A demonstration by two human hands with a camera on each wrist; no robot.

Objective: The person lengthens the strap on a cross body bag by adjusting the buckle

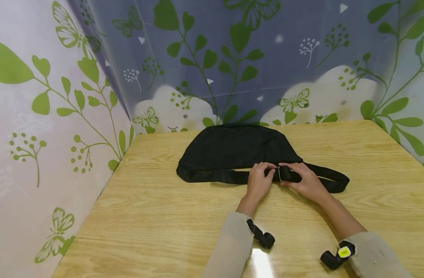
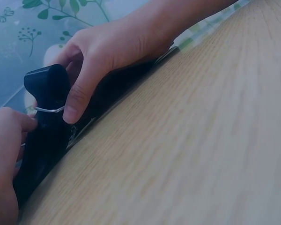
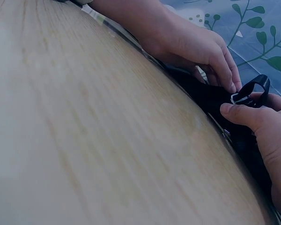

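A black waist bag (image 1: 236, 146) lies on the wooden table, its black strap (image 1: 229, 176) stretched along the near side. On that strap is a silver metal slider buckle (image 1: 279, 173), from which a short loop of webbing (image 3: 266, 84) stands up. Just left of the buckle, my left hand (image 1: 259, 183) pinches the strap between thumb and fingers. My right hand (image 1: 307, 181) grips the strap at the buckle from the right, its thumb close to the metal edge in the right wrist view. Part of the right fingers is hidden behind the webbing.
The strap's folded end (image 1: 340, 183) curves out to the right on the table (image 1: 156, 224). Printed cloth with leaves and butterflies (image 1: 205, 58) hangs along the back and both sides. Black bands (image 1: 265, 239) hang from both sleeve cuffs.
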